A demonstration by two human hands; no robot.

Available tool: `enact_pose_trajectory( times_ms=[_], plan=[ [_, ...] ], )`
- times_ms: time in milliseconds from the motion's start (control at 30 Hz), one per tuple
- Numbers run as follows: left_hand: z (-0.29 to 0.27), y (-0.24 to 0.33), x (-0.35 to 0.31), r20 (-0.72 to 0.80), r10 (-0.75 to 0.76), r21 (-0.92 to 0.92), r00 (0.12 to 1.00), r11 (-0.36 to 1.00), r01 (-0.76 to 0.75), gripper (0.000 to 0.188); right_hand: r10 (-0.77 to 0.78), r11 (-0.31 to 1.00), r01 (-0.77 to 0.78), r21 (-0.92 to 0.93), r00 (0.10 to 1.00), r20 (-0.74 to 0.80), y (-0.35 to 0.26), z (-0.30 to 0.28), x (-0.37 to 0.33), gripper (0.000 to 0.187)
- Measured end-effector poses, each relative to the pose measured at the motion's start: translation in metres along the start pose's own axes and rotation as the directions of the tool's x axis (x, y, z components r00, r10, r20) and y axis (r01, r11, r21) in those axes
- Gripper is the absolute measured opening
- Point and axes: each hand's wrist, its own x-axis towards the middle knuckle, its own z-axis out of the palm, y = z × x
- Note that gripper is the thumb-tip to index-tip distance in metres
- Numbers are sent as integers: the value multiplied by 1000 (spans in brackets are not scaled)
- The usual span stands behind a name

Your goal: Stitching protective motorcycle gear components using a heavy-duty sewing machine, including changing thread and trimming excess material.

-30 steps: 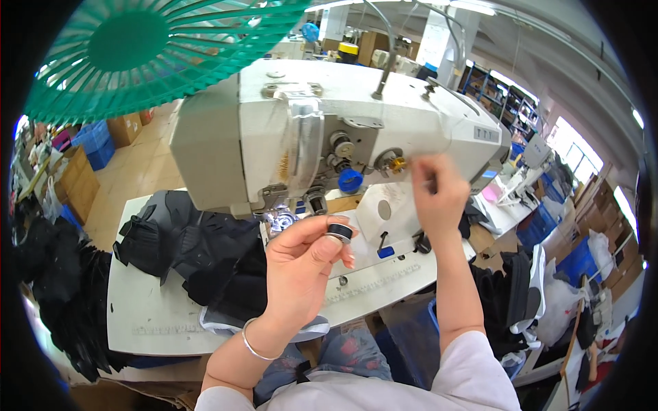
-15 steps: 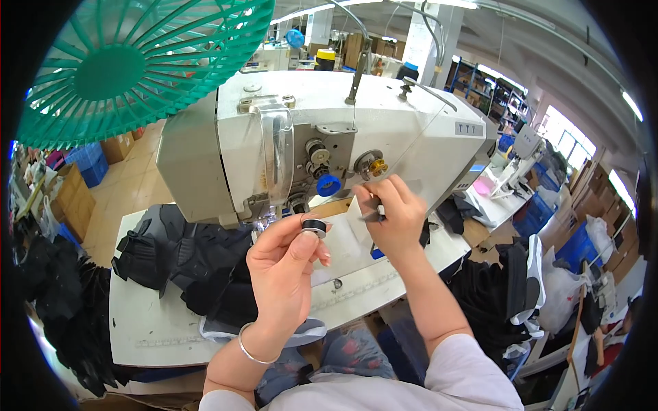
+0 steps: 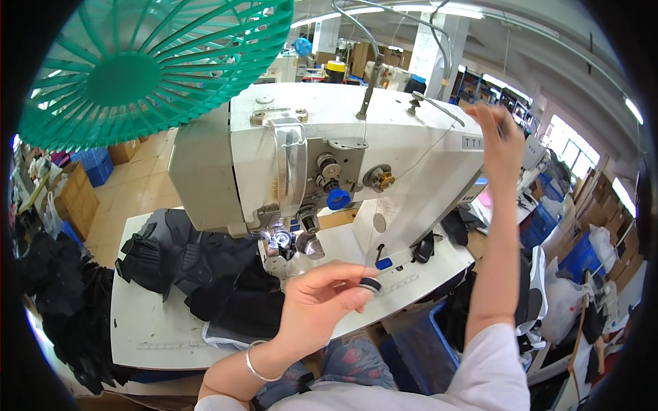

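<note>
Okay, left hand [image 3: 317,306] pinches a round, silver-rimmed black bobbin [image 3: 371,283], can't tell if right hand [image 3: 501,137] grips anything.

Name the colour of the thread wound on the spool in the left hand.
The thread is black, showing best in the head view.

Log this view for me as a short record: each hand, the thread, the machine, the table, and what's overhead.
Left hand: pinches a dark-and-silver bobbin
Right hand: raised by the upper right end of the sewing machine; grip unclear
Thread: runs from bobbin up toward gold-coloured disc
Machine: white, blue knob on front
Table: dark fabric pieces at left
Upper left: green fan
</note>
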Motion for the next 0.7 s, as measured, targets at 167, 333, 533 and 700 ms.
enact_pose_trajectory(
  times_ms=[167,333,533,700],
  plan=[
    [14,-13,7,70,-59,-78,996,995,65,33,283,835,-506,214,730,622,-47,26,56,30],
    [6,-23,4,43,-65,-84,997,994,68,22,303,708,-296,641,947,103,3,-10,43,35],
    [12,-25,3,91,-74,-126,993,988,85,12,398,913,-407,-6,890,223,-3,-11,-114,20],
    [11,-27,1,82,-19,-181,996,983,33,13,160,967,-224,119,904,397,-65,31,-147,33]
  ],
)
